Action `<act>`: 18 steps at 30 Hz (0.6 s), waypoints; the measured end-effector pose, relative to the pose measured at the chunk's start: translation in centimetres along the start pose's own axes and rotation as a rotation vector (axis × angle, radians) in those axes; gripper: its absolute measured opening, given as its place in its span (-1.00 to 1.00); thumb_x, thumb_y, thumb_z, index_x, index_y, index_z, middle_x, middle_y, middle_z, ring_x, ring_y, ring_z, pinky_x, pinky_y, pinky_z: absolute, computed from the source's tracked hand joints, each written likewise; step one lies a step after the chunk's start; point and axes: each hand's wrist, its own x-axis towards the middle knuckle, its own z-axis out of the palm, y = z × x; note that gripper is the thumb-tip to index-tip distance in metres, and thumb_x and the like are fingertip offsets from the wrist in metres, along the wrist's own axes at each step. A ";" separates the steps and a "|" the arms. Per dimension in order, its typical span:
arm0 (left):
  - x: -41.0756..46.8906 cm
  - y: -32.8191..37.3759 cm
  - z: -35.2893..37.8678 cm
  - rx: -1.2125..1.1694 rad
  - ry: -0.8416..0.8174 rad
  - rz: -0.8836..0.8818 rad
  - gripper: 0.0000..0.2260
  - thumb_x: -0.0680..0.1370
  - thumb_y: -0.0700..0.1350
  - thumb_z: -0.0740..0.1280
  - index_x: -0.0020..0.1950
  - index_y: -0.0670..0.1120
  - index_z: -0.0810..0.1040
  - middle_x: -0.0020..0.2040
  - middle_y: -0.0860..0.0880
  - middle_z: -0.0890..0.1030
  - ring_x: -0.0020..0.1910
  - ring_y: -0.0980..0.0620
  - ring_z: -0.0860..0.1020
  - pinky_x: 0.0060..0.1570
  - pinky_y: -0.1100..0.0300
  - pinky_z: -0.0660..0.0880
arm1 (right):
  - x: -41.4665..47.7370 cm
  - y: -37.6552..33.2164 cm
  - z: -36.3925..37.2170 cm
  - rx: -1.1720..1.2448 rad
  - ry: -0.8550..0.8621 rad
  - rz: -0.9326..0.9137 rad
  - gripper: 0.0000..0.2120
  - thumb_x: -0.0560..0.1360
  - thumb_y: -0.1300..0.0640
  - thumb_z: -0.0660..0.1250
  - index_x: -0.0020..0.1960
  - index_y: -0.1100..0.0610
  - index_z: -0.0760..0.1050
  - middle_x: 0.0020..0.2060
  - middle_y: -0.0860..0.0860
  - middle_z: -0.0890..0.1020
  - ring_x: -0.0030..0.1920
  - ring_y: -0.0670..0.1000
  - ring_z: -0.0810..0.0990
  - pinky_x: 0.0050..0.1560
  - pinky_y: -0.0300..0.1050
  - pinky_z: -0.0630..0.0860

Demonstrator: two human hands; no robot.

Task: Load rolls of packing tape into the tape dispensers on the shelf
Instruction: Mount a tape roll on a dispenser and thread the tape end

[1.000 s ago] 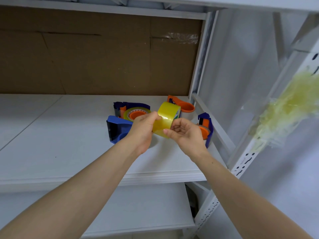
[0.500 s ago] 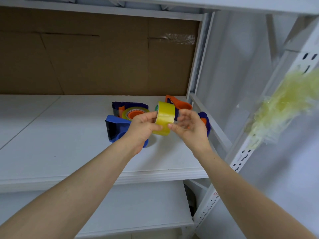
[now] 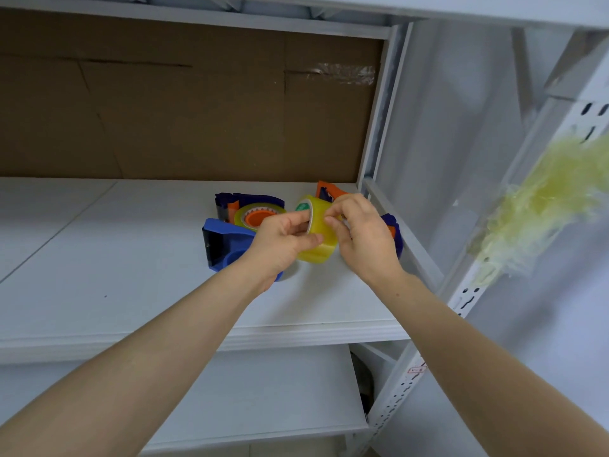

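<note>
A yellow roll of packing tape (image 3: 319,240) is held upright above the white shelf (image 3: 131,275). My left hand (image 3: 280,240) grips it from the left, thumb and fingers on its rim. My right hand (image 3: 361,232) pinches at the roll's outer face from the right. Behind my left hand lies a blue tape dispenser (image 3: 227,242), partly hidden. Another blue and orange dispenser (image 3: 250,209), holding a tape roll on an orange hub, sits further back. An orange dispenser (image 3: 329,191) shows behind the roll, and a blue one (image 3: 393,230) peeks out past my right hand.
A brown cardboard panel (image 3: 181,110) backs the shelf. A white perforated upright post (image 3: 468,298) stands at the right with a wad of yellowish used tape (image 3: 543,206) stuck to it. A lower shelf (image 3: 263,390) lies beneath.
The roll has tilted, so its core opening now faces up and left. My right hand has moved up onto the roll's outer face. Both hands stay at about the same place.
</note>
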 end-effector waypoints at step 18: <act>-0.7 0.4 0.1 0.250 0.033 0.135 -0.82 0.51 -0.16 0.36 -0.01 -0.27 0.58 -0.09 -0.30 0.66 -0.21 -0.16 0.65 -0.08 -0.08 0.59 | 1.0 -0.5 0.9 0.163 0.060 0.207 -0.85 0.56 0.13 0.23 0.06 0.13 0.52 -0.06 0.00 0.62 -0.10 -0.10 0.52 -0.07 -0.20 0.51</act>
